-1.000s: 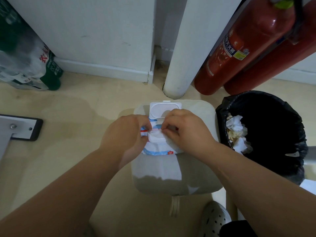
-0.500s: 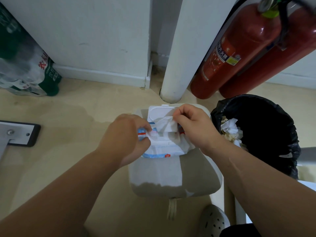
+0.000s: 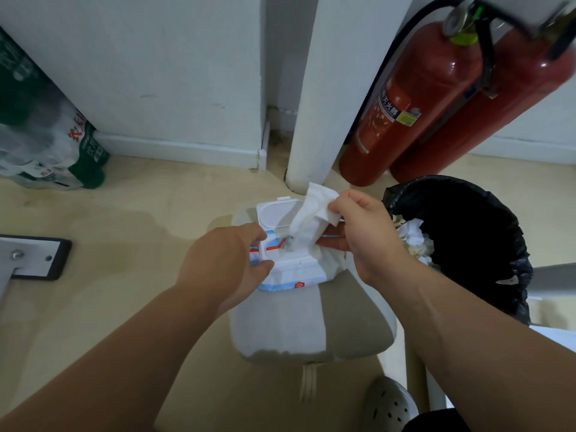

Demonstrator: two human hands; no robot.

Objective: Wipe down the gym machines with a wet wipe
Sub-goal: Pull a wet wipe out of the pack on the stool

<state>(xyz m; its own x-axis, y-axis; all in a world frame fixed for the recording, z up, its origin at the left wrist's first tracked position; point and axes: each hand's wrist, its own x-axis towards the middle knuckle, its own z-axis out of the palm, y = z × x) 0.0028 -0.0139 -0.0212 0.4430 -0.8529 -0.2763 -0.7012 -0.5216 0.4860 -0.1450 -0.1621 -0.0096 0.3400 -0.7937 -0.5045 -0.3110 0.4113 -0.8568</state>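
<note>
Wet wipe (image 3: 311, 213) drawn higher from pack (image 3: 299, 269), right hand (image 3: 371, 241) fingers pinching it, left hand (image 3: 224, 263) fingers gripping pack edge, bin (image 3: 505, 244) beside

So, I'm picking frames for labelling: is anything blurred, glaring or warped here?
Head view: the fire extinguisher handles, top right, are motion-blurred; glare spots sit on the red cylinders; the wide lens tilts the white pillar; the wet wipe is sharp.

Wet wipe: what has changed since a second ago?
The right hand pinched the wet wipe and drew it up out of the wipe pack; its lower end is still in the opening. The left hand still grips the pack on the padded seat; the lid stays flipped open.
</note>
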